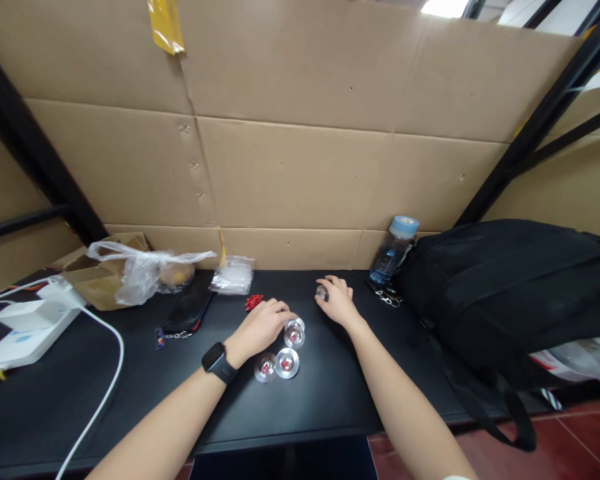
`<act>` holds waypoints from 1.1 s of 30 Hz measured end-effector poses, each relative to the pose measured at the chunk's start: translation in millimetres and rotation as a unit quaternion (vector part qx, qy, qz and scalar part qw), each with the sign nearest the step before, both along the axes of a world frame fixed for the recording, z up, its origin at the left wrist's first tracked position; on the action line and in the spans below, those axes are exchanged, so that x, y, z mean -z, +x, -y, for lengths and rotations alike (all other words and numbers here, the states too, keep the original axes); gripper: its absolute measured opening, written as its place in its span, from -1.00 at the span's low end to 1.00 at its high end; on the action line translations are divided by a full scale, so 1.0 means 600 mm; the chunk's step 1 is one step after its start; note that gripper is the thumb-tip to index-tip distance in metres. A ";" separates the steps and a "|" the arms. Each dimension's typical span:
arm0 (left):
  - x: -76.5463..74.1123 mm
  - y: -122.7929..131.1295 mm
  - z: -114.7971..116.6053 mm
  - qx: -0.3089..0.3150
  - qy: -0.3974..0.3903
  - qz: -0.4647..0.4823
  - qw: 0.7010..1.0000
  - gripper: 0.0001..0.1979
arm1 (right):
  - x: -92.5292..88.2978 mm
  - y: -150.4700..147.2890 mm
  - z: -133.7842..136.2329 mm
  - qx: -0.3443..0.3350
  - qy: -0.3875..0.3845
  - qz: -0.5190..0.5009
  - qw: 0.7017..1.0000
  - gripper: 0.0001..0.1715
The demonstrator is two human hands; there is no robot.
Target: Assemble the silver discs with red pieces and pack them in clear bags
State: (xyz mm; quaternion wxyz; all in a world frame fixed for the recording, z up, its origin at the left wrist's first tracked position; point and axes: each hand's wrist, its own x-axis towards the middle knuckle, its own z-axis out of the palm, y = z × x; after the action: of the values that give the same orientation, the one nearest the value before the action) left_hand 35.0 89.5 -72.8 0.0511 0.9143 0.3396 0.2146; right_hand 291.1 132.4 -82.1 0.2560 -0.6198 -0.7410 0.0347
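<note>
Several small, shiny silver round dishes, each with a red bit in its middle, lie close together on the black tabletop. My left hand, with a black watch on the wrist, has its curled fingers at the edge of the upper silver dish, which overlaps another. Nearer to me are a second silver dish and a third silver dish, side by side. Farther right, my right hand pinches a small round shiny piece close to the tabletop. Beyond my left hand sits a small heap of red pieces.
A clear plastic packet, a black phone-like item and a tied plastic bag are at the back left. A white power strip trails a cable. On the right stand a blue-capped bottle and a black backpack. Cardboard walls the back.
</note>
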 end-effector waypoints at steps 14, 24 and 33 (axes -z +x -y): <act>0.014 0.001 -0.008 -0.039 -0.152 0.194 0.968 -0.62 | -0.005 -0.050 0.023 -0.297 -0.191 -0.256 0.900 -0.70; -0.019 -0.010 -0.006 -0.008 -0.165 0.326 0.931 -0.78 | -0.015 -0.066 0.045 -0.331 -0.301 -0.443 0.777 -0.43; -0.023 0.005 0.013 -0.105 -0.065 0.342 0.932 -0.87 | -0.019 -0.092 0.057 -0.321 -0.244 -0.546 0.734 -0.42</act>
State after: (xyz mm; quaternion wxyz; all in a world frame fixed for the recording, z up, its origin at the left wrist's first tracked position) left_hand 37.8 81.8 -58.9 0.2008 0.7396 0.4089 0.4954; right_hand 236.0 98.1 -71.0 0.4302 -0.2610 -0.5947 0.6270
